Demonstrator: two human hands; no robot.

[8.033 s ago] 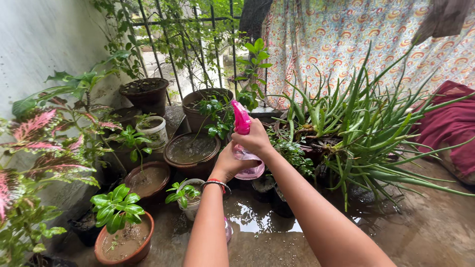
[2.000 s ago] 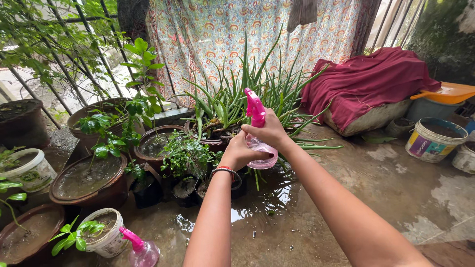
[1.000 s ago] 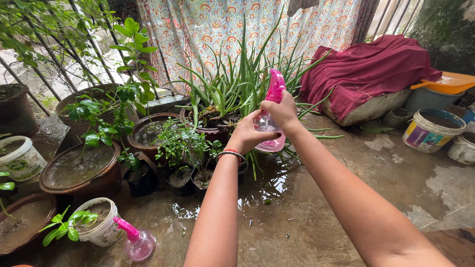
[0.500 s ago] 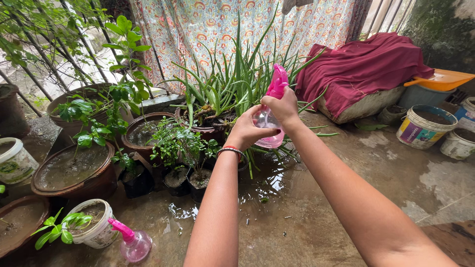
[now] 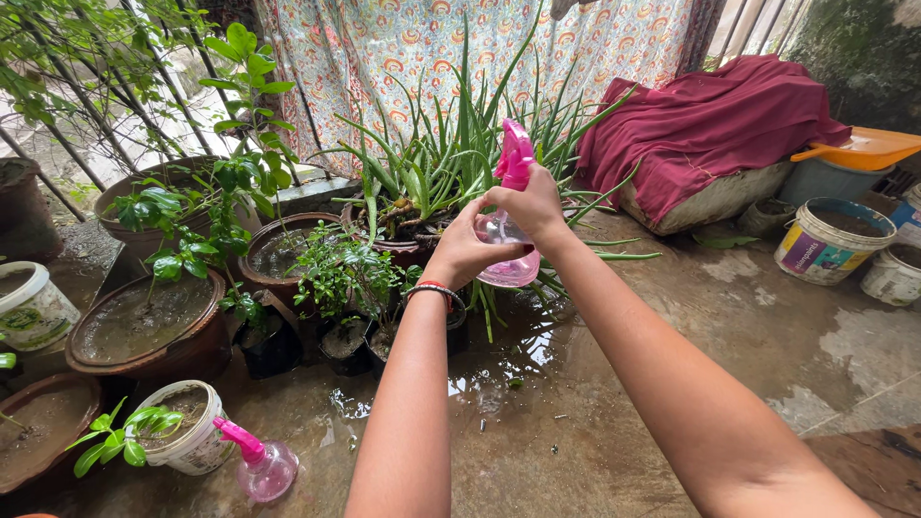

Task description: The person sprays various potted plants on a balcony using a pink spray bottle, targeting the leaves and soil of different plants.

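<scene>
Head view: I held the pink spray bottle [image 5: 508, 235] up before the spiky aloe plant [image 5: 451, 168] — my right hand [image 5: 531, 203] clenched round its neck at the trigger, my left hand [image 5: 463, 254] cupping its base. Misting step, I judged; next needed a trigger squeeze, nozzle steady.

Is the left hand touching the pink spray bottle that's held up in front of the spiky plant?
Touching. The head view shows the left hand cupping the clear pink body of the spray bottle from the side, while the right hand grips its neck below the pink trigger head.
</scene>
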